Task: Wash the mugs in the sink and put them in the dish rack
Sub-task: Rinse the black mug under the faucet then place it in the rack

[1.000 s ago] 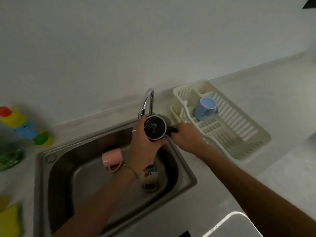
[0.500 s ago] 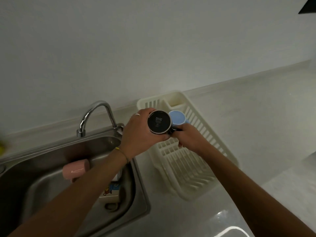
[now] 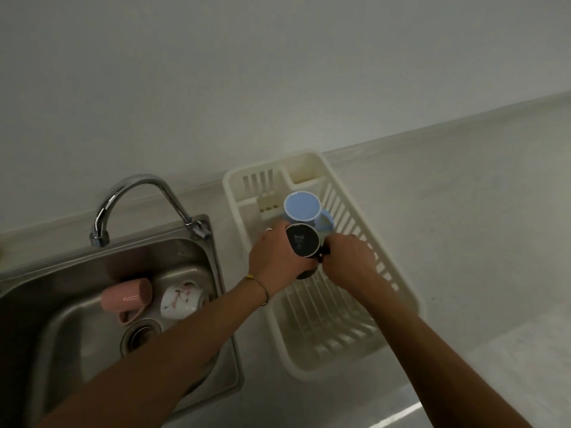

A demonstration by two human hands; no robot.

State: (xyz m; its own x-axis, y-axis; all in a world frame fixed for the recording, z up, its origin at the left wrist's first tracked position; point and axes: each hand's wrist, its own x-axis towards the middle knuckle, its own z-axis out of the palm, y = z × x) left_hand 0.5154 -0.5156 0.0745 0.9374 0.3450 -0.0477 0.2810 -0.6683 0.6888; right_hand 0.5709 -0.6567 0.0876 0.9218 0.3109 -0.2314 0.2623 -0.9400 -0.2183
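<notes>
Two hands of mine work over the pale desk point(image 3: 463, 211). On its left sits the steel sink point(image 3: 61, 279), where a pink mug point(image 3: 126, 296) and a white patterned mug point(image 3: 180, 299) lie on their sides. At right the cream dish rack point(image 3: 401, 288) holds an upturned blue mug point(image 3: 302, 208). My left hand point(image 3: 272, 257) grasps the black mug point(image 3: 302, 242) upside down over the rack; my right hand point(image 3: 349, 261) grips its handle.

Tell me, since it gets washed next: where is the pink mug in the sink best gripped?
Judging from its pose, the pink mug lies on its side in the sink, base toward the right, handle low at the front. Reach down from above and wrap the barrel; the handle seems pinned against the sink floor.
</notes>
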